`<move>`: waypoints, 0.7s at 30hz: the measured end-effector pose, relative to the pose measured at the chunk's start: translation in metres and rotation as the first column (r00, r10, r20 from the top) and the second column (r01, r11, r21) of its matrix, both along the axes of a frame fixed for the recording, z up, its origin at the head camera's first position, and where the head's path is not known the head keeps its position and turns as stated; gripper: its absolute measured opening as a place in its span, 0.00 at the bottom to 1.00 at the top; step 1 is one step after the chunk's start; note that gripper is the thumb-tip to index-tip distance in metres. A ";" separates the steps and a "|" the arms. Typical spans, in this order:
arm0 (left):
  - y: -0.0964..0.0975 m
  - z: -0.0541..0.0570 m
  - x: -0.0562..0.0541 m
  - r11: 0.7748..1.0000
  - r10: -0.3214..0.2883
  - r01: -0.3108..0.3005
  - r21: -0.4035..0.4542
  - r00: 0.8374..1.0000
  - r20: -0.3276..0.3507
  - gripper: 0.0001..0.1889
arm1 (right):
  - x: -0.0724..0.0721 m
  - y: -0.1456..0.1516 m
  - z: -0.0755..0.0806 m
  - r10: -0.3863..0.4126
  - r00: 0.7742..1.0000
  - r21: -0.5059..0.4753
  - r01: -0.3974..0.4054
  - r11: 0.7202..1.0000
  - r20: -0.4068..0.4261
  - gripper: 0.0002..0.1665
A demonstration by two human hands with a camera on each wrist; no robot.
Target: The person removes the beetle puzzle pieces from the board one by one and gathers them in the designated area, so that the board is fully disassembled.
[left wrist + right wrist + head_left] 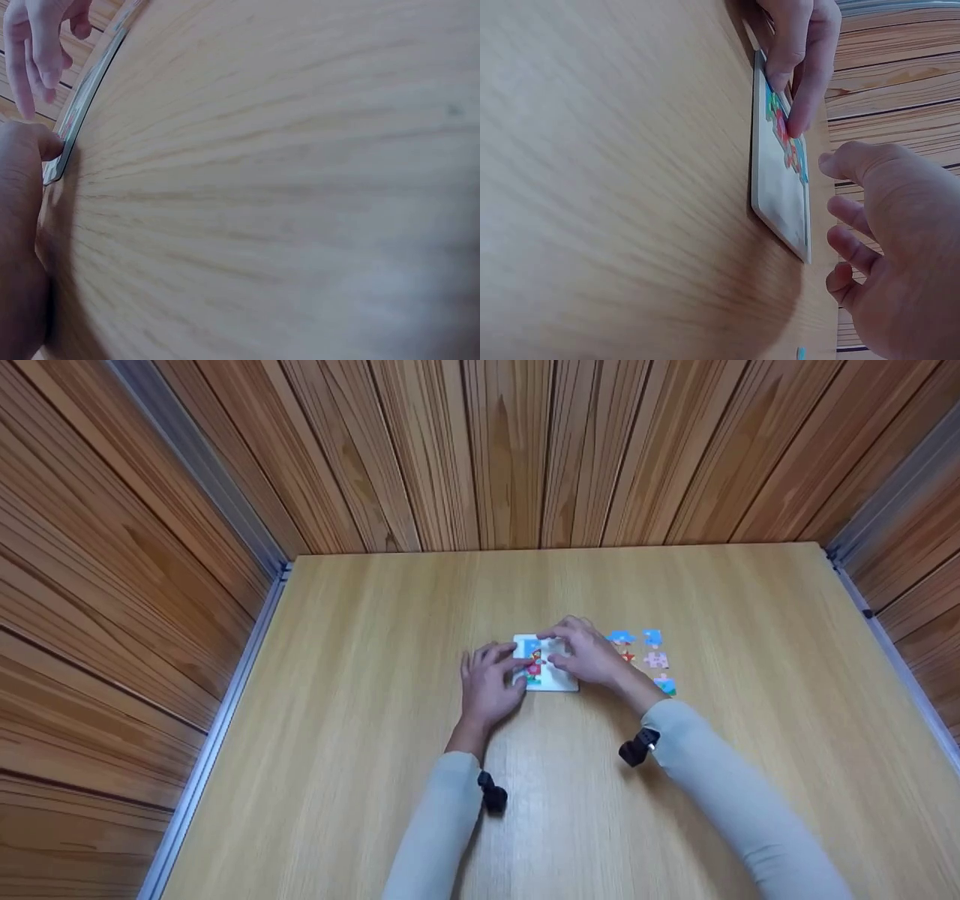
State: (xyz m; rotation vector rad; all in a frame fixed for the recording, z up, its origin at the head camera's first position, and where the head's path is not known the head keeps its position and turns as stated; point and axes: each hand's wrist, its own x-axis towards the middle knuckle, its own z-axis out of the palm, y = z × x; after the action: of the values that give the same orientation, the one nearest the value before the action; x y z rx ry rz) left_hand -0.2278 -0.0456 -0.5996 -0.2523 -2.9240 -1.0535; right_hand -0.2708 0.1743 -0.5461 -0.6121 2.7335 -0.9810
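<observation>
A white puzzle board (pixel 553 681) lies flat near the middle of the table (pixel 360 675), a little toward the far edge, with a few coloured pieces already set in its left part. The left hand (pixel 489 684) rests at the board's left edge, its fingers (pixel 804 82) laid nearly straight on the fitted pieces. The right hand (pixel 589 651) hovers over the board's far right part with loosely bent fingers (pixel 847 247); whether they pinch a piece cannot be told. Loose puzzle pieces (pixel 654 658) lie just right of the board.
</observation>
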 end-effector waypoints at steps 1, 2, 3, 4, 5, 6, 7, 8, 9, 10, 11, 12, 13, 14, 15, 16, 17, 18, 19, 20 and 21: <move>0.000 0.000 0.000 1.000 -0.001 0.001 -0.001 1.000 0.006 0.18 | -0.001 -0.001 -0.001 0.004 1.000 -0.003 -0.004 1.000 0.001 0.25; 0.000 0.001 0.000 1.000 -0.002 0.002 0.001 1.000 0.013 0.18 | -0.001 -0.002 -0.001 0.007 1.000 -0.007 -0.007 1.000 0.006 0.25; 0.000 0.001 0.000 1.000 -0.004 0.003 0.005 1.000 0.016 0.17 | -0.002 -0.002 -0.003 0.014 1.000 -0.016 -0.014 1.000 0.001 0.25; 0.000 0.001 0.000 1.000 -0.006 0.006 0.011 1.000 0.017 0.17 | -0.005 -0.001 -0.009 0.018 1.000 -0.029 -0.018 0.999 -0.002 0.25; -0.001 0.001 0.000 1.000 -0.009 0.009 0.018 1.000 0.014 0.17 | -0.005 -0.002 -0.010 0.021 1.000 -0.037 -0.021 0.999 0.006 0.25; -0.002 0.001 0.000 1.000 -0.013 0.013 0.026 1.000 0.008 0.17 | -0.006 -0.003 -0.011 0.025 1.000 -0.043 -0.025 0.999 0.006 0.26; -0.002 0.001 0.000 0.999 -0.017 0.017 0.034 1.000 0.005 0.17 | -0.007 -0.004 -0.012 0.030 1.000 -0.048 -0.030 0.998 0.004 0.26; -0.003 0.000 0.000 0.999 -0.021 0.021 0.041 1.000 -0.002 0.16 | -0.007 -0.005 -0.013 0.032 0.999 -0.052 -0.032 0.998 0.007 0.26; -0.004 0.000 0.000 0.998 -0.025 0.026 0.049 1.000 -0.008 0.16 | -0.007 -0.006 -0.014 0.035 0.999 -0.053 -0.034 0.998 0.009 0.26; -0.004 0.000 0.000 0.998 -0.029 0.030 0.053 0.999 -0.013 0.16 | -0.007 -0.008 -0.014 0.031 0.999 -0.049 -0.030 0.998 0.024 0.26; -0.005 -0.001 0.000 0.998 -0.032 0.033 0.055 0.999 -0.016 0.16 | -0.005 -0.010 -0.010 0.028 0.999 -0.041 -0.026 0.999 0.044 0.27; -0.005 -0.001 0.000 0.998 -0.036 0.037 0.056 0.999 -0.020 0.16 | -0.005 -0.012 -0.011 0.027 0.998 -0.039 -0.025 0.999 0.051 0.27; -0.005 -0.001 0.000 0.998 -0.040 0.041 0.053 0.999 -0.025 0.16 | -0.005 -0.012 -0.012 0.027 0.998 -0.036 -0.025 0.999 0.060 0.27; -0.005 -0.001 0.001 0.998 -0.044 0.046 0.050 0.999 -0.031 0.16 | -0.004 -0.013 -0.012 0.026 0.997 -0.034 -0.024 0.999 0.072 0.27; -0.005 -0.001 0.001 0.998 -0.048 0.050 0.044 0.998 -0.036 0.17 | -0.004 -0.013 -0.013 0.026 0.996 -0.032 -0.023 0.999 0.081 0.27; -0.005 -0.001 0.001 0.998 -0.054 0.055 0.040 0.998 -0.042 0.17 | -0.004 -0.013 -0.013 0.025 0.996 -0.032 -0.022 0.999 0.087 0.27; -0.005 0.000 0.001 0.997 -0.059 0.061 0.037 0.997 -0.046 0.17 | -0.004 -0.013 -0.014 0.024 0.996 -0.033 -0.021 0.999 0.090 0.27; -0.006 0.000 0.001 0.997 -0.065 0.066 0.035 0.997 -0.048 0.17 | -0.003 -0.013 -0.015 0.023 0.996 -0.035 -0.020 0.999 0.091 0.27; -0.006 0.000 0.002 0.997 -0.071 0.072 0.033 0.996 -0.049 0.18 | -0.003 -0.013 -0.015 0.022 0.995 -0.035 -0.019 0.999 0.093 0.27; -0.006 0.000 0.002 0.997 -0.076 0.077 0.032 0.996 -0.046 0.18 | -0.003 -0.013 -0.015 0.020 0.995 -0.037 -0.016 0.999 0.097 0.27; -0.007 0.000 0.002 0.996 -0.080 0.081 0.032 0.996 -0.042 0.18 | -0.003 -0.013 -0.015 0.017 0.995 -0.037 -0.014 0.999 0.102 0.28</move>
State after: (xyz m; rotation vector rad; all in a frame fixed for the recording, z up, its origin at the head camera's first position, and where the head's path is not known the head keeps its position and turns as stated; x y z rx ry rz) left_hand -0.2259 -0.0522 -0.5993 -0.3891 -2.8799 -1.0932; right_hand -0.2736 0.1617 -0.5614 -0.5712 2.6232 -1.0305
